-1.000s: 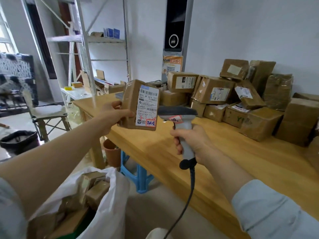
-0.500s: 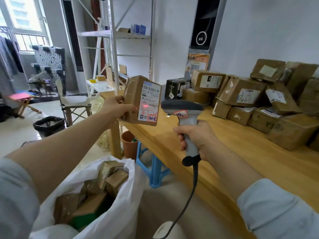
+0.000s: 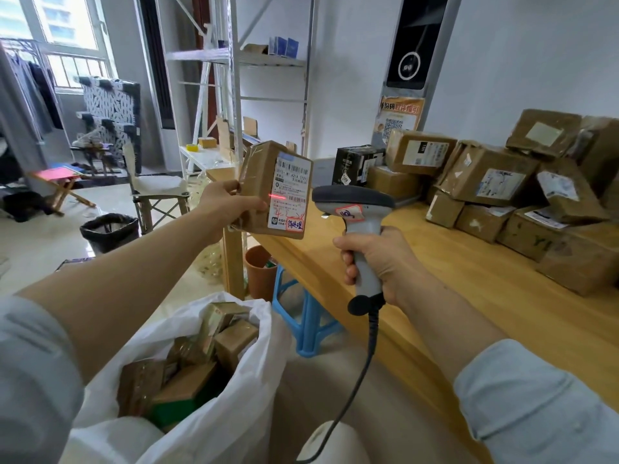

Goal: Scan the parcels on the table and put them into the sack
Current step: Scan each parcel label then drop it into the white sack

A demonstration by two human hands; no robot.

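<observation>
Both hands grip: left hand (image 3: 225, 203) fingers clasp parcel (image 3: 268, 187), right hand (image 3: 378, 259) fingers wrap scanner (image 3: 355, 209).

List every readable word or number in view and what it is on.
"A21A": white label on the parcel in the left hand.
"待处理": red-edged sticker at that label's lower corner.
"取件指引": orange poster on the wall.
"1109", probably: tag on the black box.
Handwriting on the scanner sticker: illegible.
Labels on the stacked parcels: too small or blurred.
</observation>
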